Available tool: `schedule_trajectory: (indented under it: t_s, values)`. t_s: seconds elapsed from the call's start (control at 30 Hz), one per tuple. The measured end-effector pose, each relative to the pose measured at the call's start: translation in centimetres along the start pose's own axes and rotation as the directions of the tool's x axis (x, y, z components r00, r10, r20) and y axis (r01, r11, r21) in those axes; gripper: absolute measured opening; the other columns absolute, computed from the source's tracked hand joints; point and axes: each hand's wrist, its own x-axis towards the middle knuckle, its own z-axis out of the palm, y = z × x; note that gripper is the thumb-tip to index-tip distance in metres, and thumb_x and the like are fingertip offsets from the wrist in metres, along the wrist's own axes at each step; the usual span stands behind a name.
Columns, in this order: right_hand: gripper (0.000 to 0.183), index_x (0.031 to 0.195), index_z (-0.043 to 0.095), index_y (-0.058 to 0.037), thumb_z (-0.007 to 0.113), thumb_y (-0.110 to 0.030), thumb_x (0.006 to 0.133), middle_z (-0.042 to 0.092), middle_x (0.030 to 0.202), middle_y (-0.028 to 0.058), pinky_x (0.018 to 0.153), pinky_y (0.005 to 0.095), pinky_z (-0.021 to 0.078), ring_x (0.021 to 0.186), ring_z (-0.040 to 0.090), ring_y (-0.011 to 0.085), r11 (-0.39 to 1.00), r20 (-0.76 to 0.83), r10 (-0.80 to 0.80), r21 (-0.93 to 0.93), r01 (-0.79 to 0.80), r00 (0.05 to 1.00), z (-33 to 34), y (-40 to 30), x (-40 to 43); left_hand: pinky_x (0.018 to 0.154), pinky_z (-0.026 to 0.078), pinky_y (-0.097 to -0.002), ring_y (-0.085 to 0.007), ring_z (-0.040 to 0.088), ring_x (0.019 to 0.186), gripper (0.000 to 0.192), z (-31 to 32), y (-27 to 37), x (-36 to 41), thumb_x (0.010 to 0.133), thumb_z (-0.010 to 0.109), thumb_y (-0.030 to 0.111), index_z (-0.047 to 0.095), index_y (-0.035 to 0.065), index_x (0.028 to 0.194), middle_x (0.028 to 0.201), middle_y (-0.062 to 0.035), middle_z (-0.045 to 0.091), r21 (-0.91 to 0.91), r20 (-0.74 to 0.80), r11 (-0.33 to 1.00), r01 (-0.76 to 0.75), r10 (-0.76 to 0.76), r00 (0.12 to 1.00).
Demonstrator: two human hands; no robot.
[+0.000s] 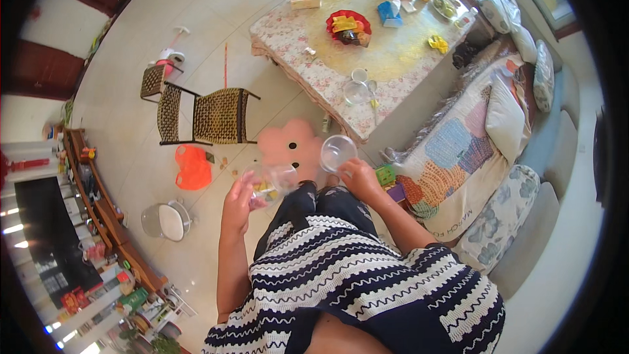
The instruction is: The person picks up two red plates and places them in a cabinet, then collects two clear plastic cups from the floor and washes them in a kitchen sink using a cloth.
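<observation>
My left hand [237,206] grips clear plastic containers [282,177], which look like cups or bowls. Yellow and pinkish bits show in or through them; I cannot tell which. A round clear plastic cup [339,152] is held in my right hand [362,181], its wide mouth turned up toward me. The two hands are apart, in front of my dark trousers. Beyond them lies a pink flower-shaped mat [290,140] on the floor. On the near corner of the table [339,88] stand another clear bowl [356,92] and a small clear cup [359,75], beside a spoon [372,87].
A woven chair [221,115] stands ahead on the left, near an orange-red bag-like item [193,168]. A white stool [172,221] is farther left. The table bears a red plate [341,17] and a blue tissue pack [390,14]. At right is a sofa [471,132] with cushions.
</observation>
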Motion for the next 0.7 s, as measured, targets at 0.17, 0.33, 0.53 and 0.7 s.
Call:
schedule_trajectory:
  t_s: [0.17,0.33,0.53,0.7]
  values:
    - [0.005,0.073,0.059,-0.0065,0.058,-0.009,0.069,0.054,0.073,0.01,0.066,0.0383,0.0432,0.074,0.053,0.0294,0.99,0.135,-0.143,0.013,0.143,0.98,1.9,0.0,-0.2,0.069,0.047,-0.0306,-0.0168,0.056,0.082,0.027,1.1,-0.3,0.3,0.083,0.045,0.012,0.048,-0.0008,0.107,0.107,-0.0109,0.052,-0.166,0.176,0.983,0.076,-0.047,0.983]
    - [0.008,0.075,0.06,-0.0067,0.059,-0.012,0.069,0.055,0.074,0.0093,0.066,0.0378,0.0436,0.075,0.054,0.0285,0.965,0.094,-0.239,0.13,0.226,0.966,2.6,-2.3,3.1,0.083,0.041,-0.0286,-0.0162,0.05,0.097,0.023,1.5,0.2,2.1,0.085,0.048,0.018,0.057,0.0004,0.096,0.109,-0.0071,0.051,0.112,0.41,0.993,-0.041,-0.008,0.912]
    - [0.007,0.074,0.059,-0.0058,0.058,-0.012,0.071,0.054,0.073,0.0108,0.062,0.0364,0.044,0.071,0.054,0.029,0.942,0.239,-0.328,0.156,0.297,0.914,0.9,-2.1,10.8,0.075,0.044,-0.0293,-0.0179,0.057,0.085,0.016,3.8,3.7,5.5,0.079,0.055,0.016,0.062,0.003,0.084,0.121,-0.0093,0.045,0.54,0.534,0.545,-0.641,0.367,0.762]
    - [0.011,0.079,0.059,-0.009,0.057,-0.012,0.068,0.055,0.078,0.0071,0.064,0.0355,0.0443,0.073,0.054,0.0261,0.845,0.274,-0.533,0.132,0.518,0.8,2.2,-2.0,14.0,0.072,0.045,-0.0329,-0.0261,0.055,0.085,0.013,5.8,4.1,9.6,0.073,0.057,0.012,0.062,0.0047,0.083,0.11,-0.0111,0.05,0.753,0.635,0.05,-0.656,0.204,0.745]
